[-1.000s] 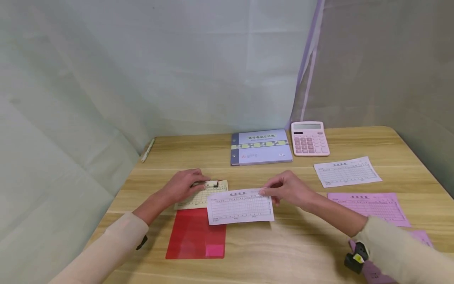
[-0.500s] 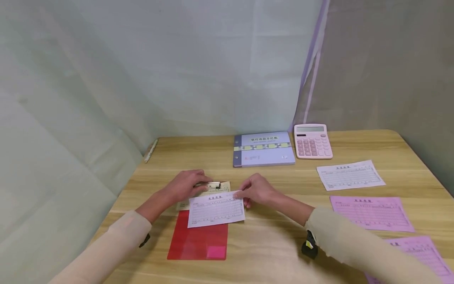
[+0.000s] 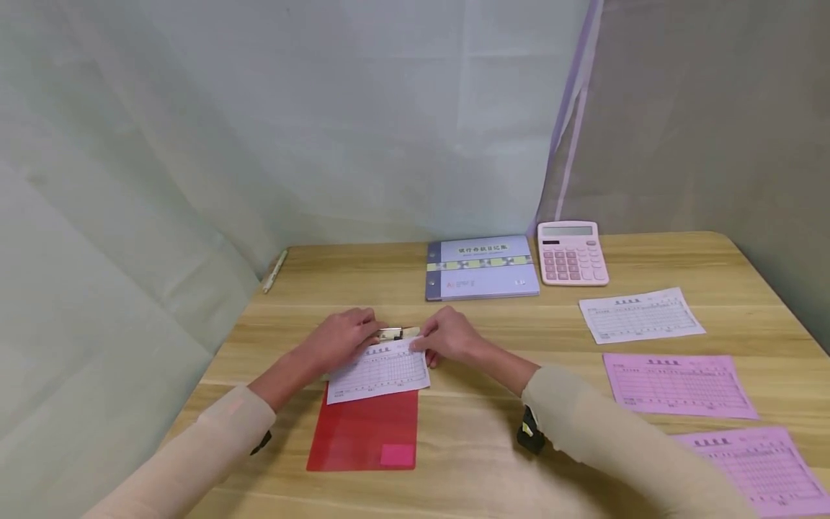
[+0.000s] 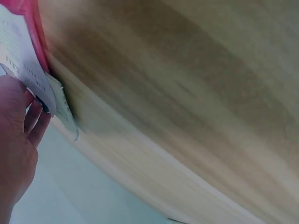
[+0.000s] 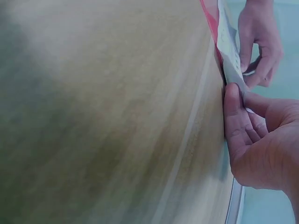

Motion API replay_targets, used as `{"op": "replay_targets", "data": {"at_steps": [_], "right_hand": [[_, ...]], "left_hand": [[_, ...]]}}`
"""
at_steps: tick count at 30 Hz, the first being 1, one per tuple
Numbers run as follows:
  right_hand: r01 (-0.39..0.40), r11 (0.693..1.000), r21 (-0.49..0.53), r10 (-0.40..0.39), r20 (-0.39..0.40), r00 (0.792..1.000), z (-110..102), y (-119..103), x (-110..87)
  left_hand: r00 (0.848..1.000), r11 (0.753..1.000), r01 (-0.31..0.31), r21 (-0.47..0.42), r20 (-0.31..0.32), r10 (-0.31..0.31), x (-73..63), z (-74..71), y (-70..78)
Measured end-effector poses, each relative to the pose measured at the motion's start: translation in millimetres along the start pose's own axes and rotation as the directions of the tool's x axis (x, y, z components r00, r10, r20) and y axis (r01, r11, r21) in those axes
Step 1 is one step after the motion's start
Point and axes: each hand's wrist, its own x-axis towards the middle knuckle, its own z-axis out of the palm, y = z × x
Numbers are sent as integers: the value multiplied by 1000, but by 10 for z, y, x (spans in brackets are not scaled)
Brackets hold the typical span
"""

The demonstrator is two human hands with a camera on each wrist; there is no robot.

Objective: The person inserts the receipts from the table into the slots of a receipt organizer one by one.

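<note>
A red clipboard (image 3: 363, 432) lies on the wooden table, its metal clip (image 3: 391, 333) at the far end. My left hand (image 3: 340, 340) grips that clip with curled fingers. Between the thumb and fingers of my right hand (image 3: 452, 337) is the upper right corner of a white printed slip (image 3: 379, 375). This slip covers the upper part of the board, its top edge right below the clip. Most of a pale yellow slip (image 3: 411, 332) is hidden beneath it. In the left wrist view, the yellow slip (image 4: 65, 109) sticks out past the white one.
On the right lie another white slip (image 3: 642, 317) and two pink slips, an upper one (image 3: 677, 386) and a lower one (image 3: 759, 465). A blue account book (image 3: 483, 270) and a pink calculator (image 3: 570, 254) sit at the back. A pen (image 3: 275, 271) lies at the left edge.
My right hand has carried the white slip leftward and up the board, over the yellow slip to just below the clip. The left hand has stayed at the clip.
</note>
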Motion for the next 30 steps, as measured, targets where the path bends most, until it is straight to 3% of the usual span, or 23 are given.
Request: {"op": "replay_targets", "data": {"at_steps": [13,30], "right_hand": [[-45,998,-53,48,50,998,7,-57,80],[-50,977,-206,58,33,998,64,-109,159]], "left_hand": [[995,999,-49,17,-83,51,-33,42,-14],[998,998,-24,60,-49,27,-36,59,0]]}}
